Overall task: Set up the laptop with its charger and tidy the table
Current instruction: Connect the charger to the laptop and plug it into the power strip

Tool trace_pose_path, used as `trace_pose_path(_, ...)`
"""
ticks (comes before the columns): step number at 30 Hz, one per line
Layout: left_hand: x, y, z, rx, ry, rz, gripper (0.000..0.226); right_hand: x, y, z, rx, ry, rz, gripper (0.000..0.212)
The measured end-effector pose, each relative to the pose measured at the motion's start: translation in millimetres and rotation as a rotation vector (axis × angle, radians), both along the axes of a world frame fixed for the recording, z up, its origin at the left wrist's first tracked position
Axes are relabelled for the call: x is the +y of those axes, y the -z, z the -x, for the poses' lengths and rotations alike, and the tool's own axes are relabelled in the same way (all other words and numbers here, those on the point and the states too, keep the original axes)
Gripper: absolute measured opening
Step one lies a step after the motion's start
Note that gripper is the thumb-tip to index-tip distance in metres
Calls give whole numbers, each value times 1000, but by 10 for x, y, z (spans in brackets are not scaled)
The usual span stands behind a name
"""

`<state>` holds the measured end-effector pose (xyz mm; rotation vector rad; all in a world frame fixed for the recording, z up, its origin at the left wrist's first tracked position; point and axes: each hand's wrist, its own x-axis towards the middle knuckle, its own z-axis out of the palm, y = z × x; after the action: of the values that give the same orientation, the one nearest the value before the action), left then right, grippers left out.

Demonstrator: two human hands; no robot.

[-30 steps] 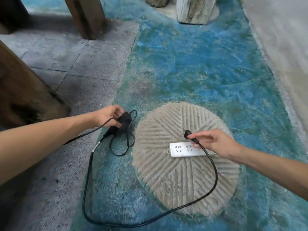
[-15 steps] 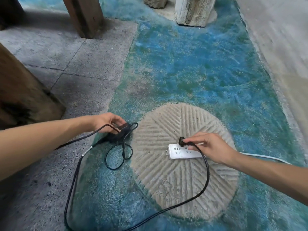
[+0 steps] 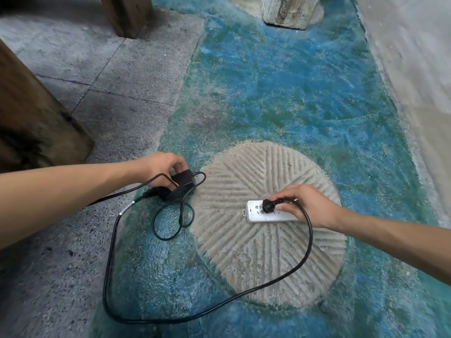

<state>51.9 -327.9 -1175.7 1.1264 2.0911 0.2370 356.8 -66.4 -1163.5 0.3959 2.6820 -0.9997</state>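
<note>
Right hand: your one right hand (image 3: 308, 206), grip clamped on the one black plug (image 3: 267, 206) at one white plastic power strip (image 3: 268, 214).
Left hand: your left hand (image 3: 162, 167), grip closed on one black charger brick (image 3: 181, 182).
Cord: one black cable (image 3: 244, 295) looping over one round grooved stone slab (image 3: 268, 252).

Power strip (image 3: 268, 214) on millstone (image 3: 256, 252); plug (image 3: 268, 205) atop strip; charger brick (image 3: 181, 182) left, at millstone edge.

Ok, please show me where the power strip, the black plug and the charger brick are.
power strip (image 3: 253, 215): head view, on its white top face near the left end.
black plug (image 3: 267, 205): head view, on the round plug body at the strip.
charger brick (image 3: 183, 179): head view, on its black casing beside the left fingers.
</note>
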Motion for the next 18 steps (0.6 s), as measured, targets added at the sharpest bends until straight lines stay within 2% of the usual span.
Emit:
trace_pose_path(9,-142,104,-105,-28,-46,-77,56,-145,103,48,-9,-31,-55,33)
trace_pose_path(14,-170,157,-94,127,80,-67,62,-158,198,80,10,-15,-51,34)
trace_pose_path(18,-289,327,-110,286,245,-22,75,-122,327,-3,37,-93,-148,41)
